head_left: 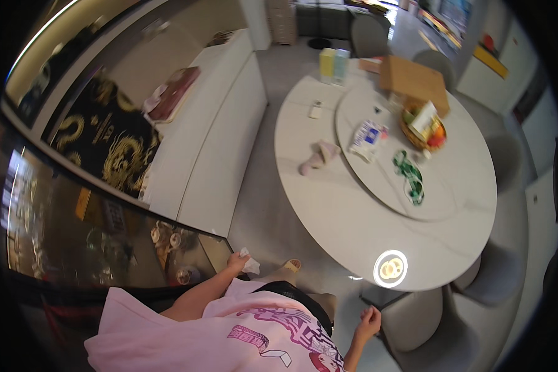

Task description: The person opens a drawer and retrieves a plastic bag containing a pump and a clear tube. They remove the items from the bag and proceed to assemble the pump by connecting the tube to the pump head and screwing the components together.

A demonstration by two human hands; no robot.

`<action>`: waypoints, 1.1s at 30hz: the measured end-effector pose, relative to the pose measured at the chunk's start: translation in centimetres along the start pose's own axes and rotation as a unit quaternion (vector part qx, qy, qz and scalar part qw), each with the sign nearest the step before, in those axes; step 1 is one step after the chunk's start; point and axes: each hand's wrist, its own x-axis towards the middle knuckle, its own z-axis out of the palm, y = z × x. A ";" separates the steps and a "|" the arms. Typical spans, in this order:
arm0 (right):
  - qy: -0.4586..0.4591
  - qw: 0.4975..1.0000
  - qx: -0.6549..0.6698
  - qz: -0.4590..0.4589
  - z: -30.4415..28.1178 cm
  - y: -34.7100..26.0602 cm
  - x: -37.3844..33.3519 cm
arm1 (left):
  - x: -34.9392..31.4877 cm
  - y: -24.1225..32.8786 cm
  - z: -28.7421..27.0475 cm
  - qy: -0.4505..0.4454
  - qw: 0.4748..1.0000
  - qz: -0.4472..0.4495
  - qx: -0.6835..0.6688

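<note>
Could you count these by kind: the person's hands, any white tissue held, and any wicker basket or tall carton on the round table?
Hands: 2 (left hand, right hand)
White tissue: 1
Wicker basket: 1
Tall cartons: 2 (yellow carton, pale blue carton)
Total: 6

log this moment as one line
left hand: holds crumpled white tissue | right hand: loosely curled, near grey chair | white table: cardboard box, fruit basket

The bare left forearm (pixel 199 296) reaches forward from the pink shirt (pixel 198 338) to the left hand (pixel 236 261) — ahead of the shirt, fingers closed in a grip. On the shirt's right, the right hand (pixel 371 319) sits apart from it — fingers loosely bent, right forearm (pixel 354 351) bare.
</note>
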 end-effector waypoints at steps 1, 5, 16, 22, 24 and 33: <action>-0.046 0.998 -0.037 -0.028 0.3 -3.1 0.8 | -0.9 -2.8 2.4 0.032 0.998 -0.033 -0.036; -0.163 0.933 -0.246 -0.206 2.2 -11.8 7.2 | -4.5 -1.1 7.5 0.081 0.978 -0.102 -0.164; -0.424 0.660 -0.545 -0.294 6.1 -10.5 12.3 | -13.8 -2.9 11.5 0.195 0.877 -0.264 -0.353; -0.453 0.579 -0.603 -0.312 10.1 -16.9 13.0 | -7.6 -6.8 13.0 0.178 0.868 -0.317 -0.338; -0.469 0.565 -0.611 -0.295 10.8 -17.0 14.1 | -6.2 -5.7 13.3 0.157 0.867 -0.324 -0.345; -0.446 0.627 -0.613 -0.181 13.3 -18.0 13.4 | -1.7 3.8 7.1 0.017 0.867 -0.280 -0.411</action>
